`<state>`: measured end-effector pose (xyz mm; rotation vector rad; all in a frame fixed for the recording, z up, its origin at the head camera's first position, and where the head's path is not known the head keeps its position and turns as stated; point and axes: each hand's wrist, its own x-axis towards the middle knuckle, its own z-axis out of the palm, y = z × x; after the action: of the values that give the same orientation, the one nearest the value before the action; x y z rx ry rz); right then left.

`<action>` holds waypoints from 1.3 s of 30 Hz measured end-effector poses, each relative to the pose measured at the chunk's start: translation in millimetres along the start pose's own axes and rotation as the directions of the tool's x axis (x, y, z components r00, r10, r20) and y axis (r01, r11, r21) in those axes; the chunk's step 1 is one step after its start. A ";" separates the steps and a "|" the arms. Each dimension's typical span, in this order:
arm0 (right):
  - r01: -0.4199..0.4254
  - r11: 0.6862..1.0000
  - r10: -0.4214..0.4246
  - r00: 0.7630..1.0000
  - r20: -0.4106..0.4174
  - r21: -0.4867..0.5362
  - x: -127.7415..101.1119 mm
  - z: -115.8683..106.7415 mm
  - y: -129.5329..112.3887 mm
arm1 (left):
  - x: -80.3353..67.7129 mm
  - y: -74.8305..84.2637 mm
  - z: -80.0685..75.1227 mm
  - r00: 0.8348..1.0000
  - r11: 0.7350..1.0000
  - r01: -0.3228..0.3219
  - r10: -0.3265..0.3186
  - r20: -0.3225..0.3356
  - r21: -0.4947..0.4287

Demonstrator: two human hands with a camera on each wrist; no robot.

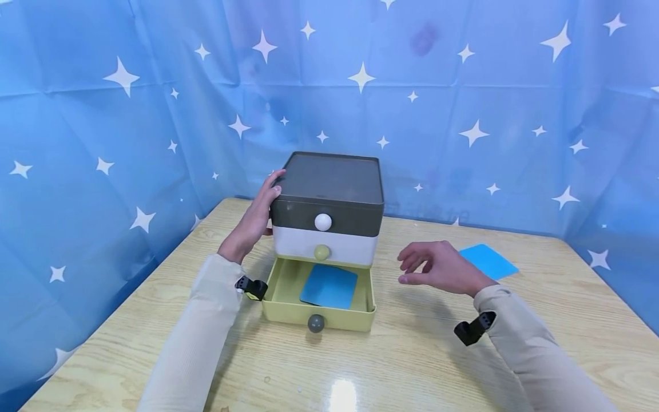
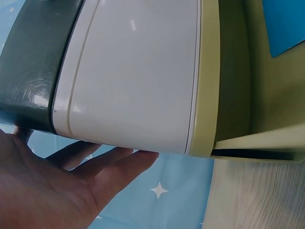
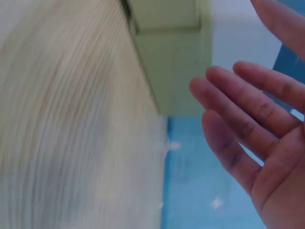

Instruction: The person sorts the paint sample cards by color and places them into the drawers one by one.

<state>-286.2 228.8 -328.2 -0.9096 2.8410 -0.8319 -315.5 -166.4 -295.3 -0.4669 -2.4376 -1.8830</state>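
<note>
A small three-tier drawer box [image 1: 329, 178] stands on the table, dark grey on top, white in the middle, olive green below. Its bottom green drawer [image 1: 340, 321] is pulled out and has a dark grey round knob [image 1: 316, 323]. Inside that drawer lies a blue square sheet [image 1: 329, 286]. My left hand [image 1: 255, 220] rests on the box's left side, its fingers extended along the wall in the left wrist view. To the right of the box, my right hand [image 1: 437, 266] hovers over the table with relaxed fingers, holding nothing.
Another blue square sheet [image 1: 488, 261] lies on the wooden table [image 1: 412, 366], behind my right hand. The two upper drawers are closed, with a white knob [image 1: 322, 222] and a green knob [image 1: 321, 252]. A blue star-patterned curtain [image 1: 329, 86] hangs behind the table.
</note>
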 end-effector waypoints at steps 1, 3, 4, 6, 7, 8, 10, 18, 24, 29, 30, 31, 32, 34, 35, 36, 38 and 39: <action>-0.018 1.000 0.018 1.000 -0.016 -0.009 -0.4 -0.2 6.7 | -0.1 -0.3 0.0 1.000 1.000 0.001 -0.001 -0.001 -0.001; -0.060 0.997 0.058 0.997 -0.050 -0.040 -2.0 -1.1 18.7 | 0.0 -0.8 -0.2 1.000 1.000 0.003 -0.003 -0.002 -0.001; -0.079 0.995 0.075 0.995 -0.068 -0.056 -3.3 -1.8 24.0 | 0.1 -0.9 -0.3 1.000 1.000 0.003 -0.003 0.000 0.000; -0.113 0.989 0.103 0.989 -0.108 -0.091 -5.9 -3.2 33.4 | 0.4 -1.1 -0.5 1.000 1.000 0.003 -0.003 0.004 0.000; -0.131 0.986 0.117 0.985 -0.126 -0.107 -7.1 -4.0 37.3 | 0.5 -1.0 -0.6 1.000 1.000 0.001 -0.001 0.006 -0.001; -0.150 0.981 0.132 0.981 -0.145 -0.124 -8.4 -4.8 41.0 | 0.6 -1.0 -0.7 1.000 1.000 0.001 -0.001 0.006 -0.002; -0.186 0.971 0.161 0.972 -0.170 -0.147 -10.2 -6.5 48.0 | 0.4 -0.8 -1.1 1.000 1.000 0.002 -0.002 0.005 -0.003; -0.298 0.932 0.269 0.950 -0.157 -0.207 -18.5 -19.1 77.6 | 0.7 -0.8 -0.9 1.000 1.000 -0.003 0.003 0.002 -0.003; -0.406 0.867 0.368 0.913 -0.178 -0.289 -29.9 -26.1 108.6 | 0.3 -0.6 0.4 1.000 1.000 -0.005 0.005 0.003 -0.002; -0.491 0.811 0.451 0.871 -0.194 -0.320 -45.3 -33.1 137.3 | 0.7 -2.1 2.7 1.000 1.000 -0.003 0.003 0.012 -0.011; -0.503 0.803 0.465 0.864 -0.192 -0.319 -48.1 -35.2 141.6 | 0.7 -2.3 2.9 1.000 1.000 -0.003 0.003 0.012 -0.012; -0.516 0.796 0.481 0.857 -0.188 -0.316 -50.2 -37.0 145.4 | 0.6 -2.4 2.6 1.000 1.000 -0.002 0.003 0.012 -0.011; -0.527 0.789 0.495 0.850 -0.183 -0.314 -52.0 -38.9 149.0 | 0.4 -2.6 2.2 1.000 1.000 -0.002 0.002 0.012 -0.009; -0.552 0.777 0.528 0.833 -0.163 -0.303 -54.7 -42.4 155.1 | 0.2 -2.9 1.1 1.000 1.000 0.001 -0.001 0.009 -0.006; -0.562 0.770 0.543 0.826 -0.153 -0.301 -55.8 -43.9 157.4 | 0.0 -2.7 0.6 1.000 1.000 0.001 -0.001 0.007 -0.006; -0.570 0.766 0.555 0.820 -0.141 -0.299 -56.6 -45.4 159.6 | -0.1 -2.4 0.2 1.000 1.000 0.001 -0.001 0.006 -0.005; -0.580 0.760 0.571 0.811 -0.123 -0.293 -57.6 -48.0 162.8 | 0.0 -2.2 -0.5 1.000 1.000 0.001 -0.001 0.005 -0.006; -0.582 0.762 0.575 0.810 -0.115 -0.286 -57.6 -48.9 163.7 | 0.2 -2.2 -0.9 1.000 1.000 0.000 0.000 0.005 -0.005</action>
<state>-334.5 395.8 -375.9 0.0198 3.0274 -0.3215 -316.4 -167.7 -297.1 -0.4723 -2.4360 -1.8911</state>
